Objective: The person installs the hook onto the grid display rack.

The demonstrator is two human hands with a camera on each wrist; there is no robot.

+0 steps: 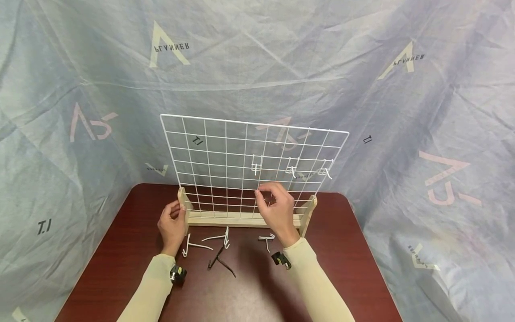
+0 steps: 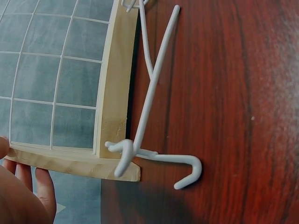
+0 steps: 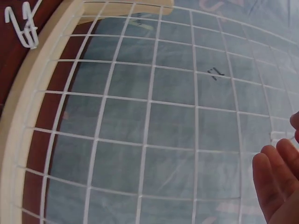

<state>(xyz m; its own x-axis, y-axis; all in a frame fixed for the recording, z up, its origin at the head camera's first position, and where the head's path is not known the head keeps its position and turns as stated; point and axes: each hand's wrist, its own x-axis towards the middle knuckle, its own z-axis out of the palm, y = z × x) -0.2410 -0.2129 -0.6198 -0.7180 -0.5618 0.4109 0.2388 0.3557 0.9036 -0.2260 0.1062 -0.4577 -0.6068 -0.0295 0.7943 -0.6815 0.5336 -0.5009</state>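
A white wire grid panel stands upright in a wooden base. My left hand holds the base's left end piece, thumb on one side and fingers on the other. In front of the grid, my right hand is raised with fingers loosely bent; the right wrist view shows a gap between thumb and fingers, and nothing held is visible. Three white hooks hang on the grid's right half: the left one just above my right hand, a middle one and a right one.
On the dark red table, before the base, lie a white hook near my left wrist, more white hook wire, a black hook and a white hook by my right wrist. A grey printed cloth surrounds the table.
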